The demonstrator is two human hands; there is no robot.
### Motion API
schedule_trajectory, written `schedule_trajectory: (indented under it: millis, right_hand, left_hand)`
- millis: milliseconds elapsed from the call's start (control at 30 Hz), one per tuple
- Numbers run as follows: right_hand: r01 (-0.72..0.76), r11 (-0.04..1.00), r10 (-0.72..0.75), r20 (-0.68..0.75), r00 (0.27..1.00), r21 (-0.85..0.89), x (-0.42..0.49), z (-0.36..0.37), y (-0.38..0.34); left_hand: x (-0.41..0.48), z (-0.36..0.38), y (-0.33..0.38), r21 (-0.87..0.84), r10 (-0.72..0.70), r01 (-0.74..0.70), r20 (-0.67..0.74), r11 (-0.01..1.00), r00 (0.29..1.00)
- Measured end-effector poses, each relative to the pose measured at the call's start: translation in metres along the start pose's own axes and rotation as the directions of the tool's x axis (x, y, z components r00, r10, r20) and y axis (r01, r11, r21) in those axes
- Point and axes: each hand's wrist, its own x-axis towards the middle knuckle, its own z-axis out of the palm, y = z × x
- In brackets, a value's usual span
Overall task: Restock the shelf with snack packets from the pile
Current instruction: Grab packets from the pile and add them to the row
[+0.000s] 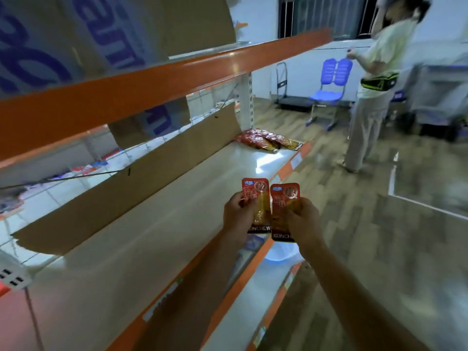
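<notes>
Left grip (pixel 239 211) pinches one snack packet (pixel 254 191), right grip (pixel 302 219) pinches a second packet (pixel 285 196). Both upright, side by side, above the shelf (pixel 177 224) front edge. Pile (pixel 266 141) lies at the shelf's far end, well apart.

To your left, a long strip of brown cardboard (pixel 121 183) stands on its edge, tilted, and above it you have a cardboard box (pixel 76 34) printed with large blue letters. Ahead on your right another person (pixel 374 59) in a pale top and pale trousers stands on the wood-pattern floor (pixel 367 249), with a black waist bag (pixel 378 82) trimmed in yellow-green. Beyond them you can see a blue plastic chair (pixel 329 92) and, beside it, a folding hand truck (pixel 286 95) against the white wall. A dark barred window (pixel 324 13) sits above. A white line (pixel 430 206) marks the floor.
</notes>
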Motion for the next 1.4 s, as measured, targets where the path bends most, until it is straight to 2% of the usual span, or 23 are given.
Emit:
schedule_trajectory:
  millis: [233,567,800,1133,1400]
  right_hand:
    - [-0.008,0.998,0.011,-0.052,0.999,0.062,0.06,0.001,0.003]
    - [0.052,0.999,-0.051,-0.066,0.997,0.008,0.176,0.033,-0.013]
    - [0.074,0.997,-0.074,-0.025,0.997,0.01,0.24,0.05,-0.005]
    - [0.148,0.988,-0.153,0.178,0.972,0.042,0.357,0.052,-0.01]
    - [0.095,0.993,-0.109,0.228,0.968,0.071,0.428,0.045,-0.003]
  left_hand:
    - [0.056,0.038,0.005,0.018,-0.022,0.021,0.056,1.0,0.998]
    - [0.171,0.076,0.033,0.045,-0.029,0.03,-0.003,0.999,1.0]
    - [0.225,0.098,0.029,0.069,-0.03,0.034,-0.05,0.997,0.998]
    - [0.302,0.147,0.027,0.086,-0.032,0.059,-0.281,0.995,0.959]
    - [0.329,0.163,0.007,0.066,-0.124,0.18,-0.499,0.981,0.858]
